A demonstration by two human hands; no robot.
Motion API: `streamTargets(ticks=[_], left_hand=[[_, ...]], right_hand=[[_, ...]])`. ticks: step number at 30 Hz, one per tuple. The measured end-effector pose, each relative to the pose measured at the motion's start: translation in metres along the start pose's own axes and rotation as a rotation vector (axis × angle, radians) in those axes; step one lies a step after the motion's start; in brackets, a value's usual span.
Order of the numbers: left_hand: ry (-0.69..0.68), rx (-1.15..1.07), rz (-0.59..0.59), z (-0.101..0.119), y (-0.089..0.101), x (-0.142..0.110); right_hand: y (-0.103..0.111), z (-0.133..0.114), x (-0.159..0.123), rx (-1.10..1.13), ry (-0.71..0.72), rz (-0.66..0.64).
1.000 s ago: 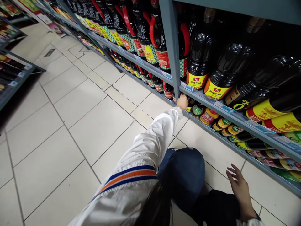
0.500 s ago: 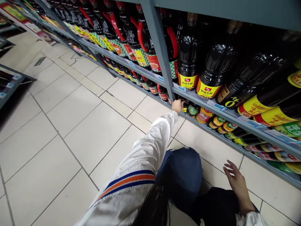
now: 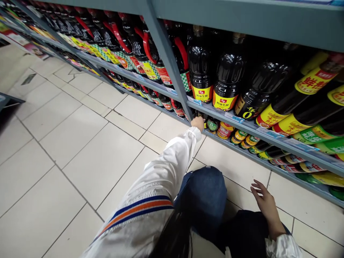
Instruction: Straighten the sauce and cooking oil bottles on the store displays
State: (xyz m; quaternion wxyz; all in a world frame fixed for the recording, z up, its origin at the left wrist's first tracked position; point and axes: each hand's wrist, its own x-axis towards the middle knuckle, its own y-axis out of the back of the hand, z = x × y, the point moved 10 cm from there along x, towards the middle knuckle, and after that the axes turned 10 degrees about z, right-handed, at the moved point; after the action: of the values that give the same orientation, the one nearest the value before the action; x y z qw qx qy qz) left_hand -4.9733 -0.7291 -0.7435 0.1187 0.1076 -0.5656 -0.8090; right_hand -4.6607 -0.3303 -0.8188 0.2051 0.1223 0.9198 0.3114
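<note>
Left hand at the bottom shelf, among dark bottles

Clock bearings from the left hand (image 3: pixel 198 123). That hand is tucked beneath the lip of the upper shelf (image 3: pixel 260 129), at the foot of the upright post (image 3: pixel 172 62). Its fingers curl inward, tips hidden; cannot tell whether they grip. Nearest thing: a small dark bottle (image 3: pixel 205 124) with a yellow label, on the bottom shelf (image 3: pixel 243 147), right against the knuckles at 3 o'clock. Past it, same bearing, a green-labelled bottle (image 3: pixel 212 124); then a red-and-yellow-labelled container (image 3: pixel 225 130).

Upper shelf: light soy sauce bottle (image 3: pixel 201 77) at 12, its twin (image 3: pixel 227 80) at 1 to 2. Both look black through the plastic; fill level unreadable. Red-handled bottles (image 3: pixel 146 66) in a tight row at 10.

Edges: bottom shelf's front runs off toward 4. Gap between the shelves narrow, bottles packed close. Open tiled floor (image 3: pixel 80 147) from 7 to 9; jeans-clad knee (image 3: pixel 204 193) at 6.

Right hand (image 3: pixel 264 200) at 4 to 5, fingers loosely parted above the floor, apart from the shelf.
</note>
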Motion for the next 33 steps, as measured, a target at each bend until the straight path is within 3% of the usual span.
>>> streamTargets(ticks=[5, 9, 14, 17, 23, 28, 30, 33], left_hand=[[-0.327, -0.019, -0.026, 0.073, -0.01, -0.057], [-0.535, -0.081, -0.049, 0.12, -0.02, -0.076], [-0.678, -0.168, -0.115, 0.166, -0.041, -0.096], [-0.679, -0.212, -0.165, 0.188, -0.057, -0.101], [-0.493, -0.257, -0.17, 0.197, -0.079, -0.09], [-0.412, -0.322, -0.148, 0.19, -0.078, -0.089], [-0.381, -0.357, -0.144, 0.187, -0.077, -0.093], [-0.305, -0.42, -0.123, 0.184, -0.078, -0.106]], right_hand=[[-0.003, -0.003, 0.0, 0.033, 0.019, 0.003], [-0.003, -0.012, -0.004, 0.066, 0.038, 0.0], [0.003, -0.019, -0.012, 0.097, 0.046, 0.019], [0.006, -0.023, -0.016, 0.099, 0.061, 0.019], [0.008, -0.025, -0.023, 0.114, 0.102, 0.019], [0.005, -0.024, -0.022, 0.117, 0.134, 0.011], [0.024, -0.031, -0.008, 0.123, 0.19, 0.112], [0.075, -0.053, 0.027, 0.106, 0.322, 0.379]])
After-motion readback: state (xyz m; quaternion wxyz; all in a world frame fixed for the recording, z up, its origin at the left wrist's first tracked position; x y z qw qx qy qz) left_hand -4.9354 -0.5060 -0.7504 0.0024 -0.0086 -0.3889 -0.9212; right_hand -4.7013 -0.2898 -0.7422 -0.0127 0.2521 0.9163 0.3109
